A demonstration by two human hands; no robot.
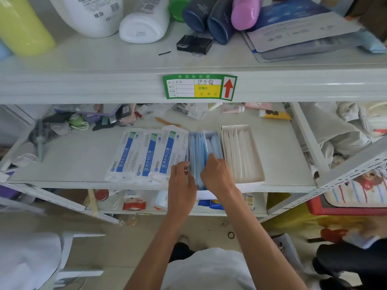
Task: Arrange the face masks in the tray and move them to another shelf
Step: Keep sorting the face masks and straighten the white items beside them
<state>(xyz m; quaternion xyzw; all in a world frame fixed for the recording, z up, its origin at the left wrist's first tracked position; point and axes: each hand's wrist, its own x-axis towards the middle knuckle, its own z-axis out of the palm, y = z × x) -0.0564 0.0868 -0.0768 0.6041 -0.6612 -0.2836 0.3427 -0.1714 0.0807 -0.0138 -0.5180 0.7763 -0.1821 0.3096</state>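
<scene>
A narrow tray (pixel 215 135) on the middle shelf holds a standing stack of blue face masks (pixel 198 149). My left hand (pixel 181 185) presses on the stack's left side at the near end. My right hand (pixel 215 174) grips the stack's right side, fingers curled over the masks. To the left lie three sealed white-and-blue mask packets (pixel 146 155), side by side. To the right stands a white tray (pixel 256 151) of white masks (pixel 237 155).
The middle shelf's (pixel 73 155) back holds scattered small items and tubes (pixel 274 115). The upper shelf (pixel 125 59) carries bottles, a black box (pixel 193 44) and papers. Its front edge bears a green price label (pixel 200 86). A red basket (pixel 345 208) sits lower right.
</scene>
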